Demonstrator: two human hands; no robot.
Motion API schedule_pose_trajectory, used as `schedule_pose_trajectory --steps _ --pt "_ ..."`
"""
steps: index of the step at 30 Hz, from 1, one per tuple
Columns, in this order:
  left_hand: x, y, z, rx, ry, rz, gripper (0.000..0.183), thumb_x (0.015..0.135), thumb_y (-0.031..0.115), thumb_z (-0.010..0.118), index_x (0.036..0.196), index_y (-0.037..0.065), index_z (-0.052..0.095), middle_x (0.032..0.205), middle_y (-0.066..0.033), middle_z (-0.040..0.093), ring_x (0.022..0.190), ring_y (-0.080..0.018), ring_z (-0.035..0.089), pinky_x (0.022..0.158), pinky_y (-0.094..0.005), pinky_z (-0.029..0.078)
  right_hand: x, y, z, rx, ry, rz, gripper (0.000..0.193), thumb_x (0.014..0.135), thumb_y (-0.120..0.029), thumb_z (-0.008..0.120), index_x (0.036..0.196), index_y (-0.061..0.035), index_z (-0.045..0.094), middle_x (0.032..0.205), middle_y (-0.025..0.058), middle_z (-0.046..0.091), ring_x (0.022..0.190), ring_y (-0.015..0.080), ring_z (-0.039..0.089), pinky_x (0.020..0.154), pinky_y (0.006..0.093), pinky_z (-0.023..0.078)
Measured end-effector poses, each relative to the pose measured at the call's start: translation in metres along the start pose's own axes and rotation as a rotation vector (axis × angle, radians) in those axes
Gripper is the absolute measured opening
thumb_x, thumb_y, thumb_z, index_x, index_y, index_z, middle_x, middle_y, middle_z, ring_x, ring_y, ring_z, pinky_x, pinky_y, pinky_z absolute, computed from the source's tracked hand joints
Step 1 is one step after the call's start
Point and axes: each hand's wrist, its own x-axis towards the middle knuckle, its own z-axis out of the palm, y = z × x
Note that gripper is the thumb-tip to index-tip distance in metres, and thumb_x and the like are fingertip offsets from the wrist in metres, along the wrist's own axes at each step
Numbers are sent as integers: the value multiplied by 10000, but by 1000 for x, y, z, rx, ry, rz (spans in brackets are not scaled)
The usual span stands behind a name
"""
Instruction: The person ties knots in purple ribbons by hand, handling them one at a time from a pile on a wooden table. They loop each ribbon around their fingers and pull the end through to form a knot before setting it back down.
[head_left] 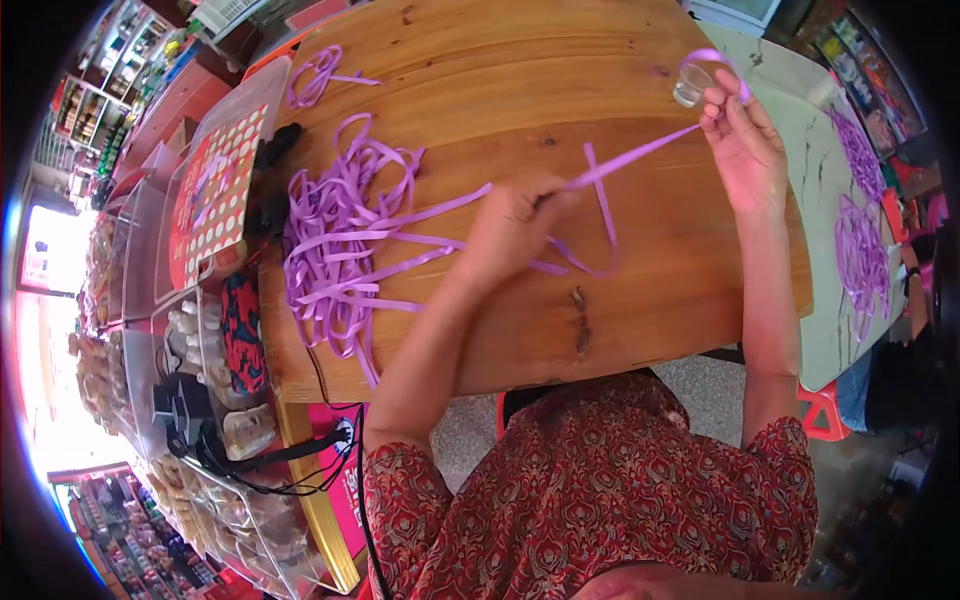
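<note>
A purple ribbon (650,152) stretches taut between my two hands above the wooden table. My left hand (515,220) is closed round its lower left end, with the fingers partly blurred; a small dark spot shows at the grip, and I cannot make out what it is. My right hand (745,145), raised at the far right, pinches the other end between thumb and fingers, and a loop of ribbon curls above it. Strands run from my left hand to a loose, tangled heap of purple ribbon (345,235). A loose ribbon piece (603,205) lies under the taut stretch.
A small clear cup (688,88) stands beside my right hand. Another ribbon bundle (318,78) lies at the far left. More purple ribbon (862,255) rests on the pale table at right. Clear plastic bins (185,335) and black cables (300,480) flank the table's left side.
</note>
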Motion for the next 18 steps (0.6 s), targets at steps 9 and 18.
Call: schedule_pose_trajectory --steps 9,18 --pt "15 -3 -70 1158 527 300 161 714 53 642 875 39 649 897 -155 624 813 -323 584 699 -373 465 -22 22 0 -439 -72 -121 221 907 -74 542 1094 15 617 1054 133 640 926 180 612 844 282 466" --pt "20 58 47 382 308 422 375 779 -48 582 1148 -18 523 1091 -163 567 1020 -271 537 868 -356 437 -37 27 25 -649 -199 -197 180 844 2 598 1006 -32 667 1009 58 575 941 137 565 843 255 461"
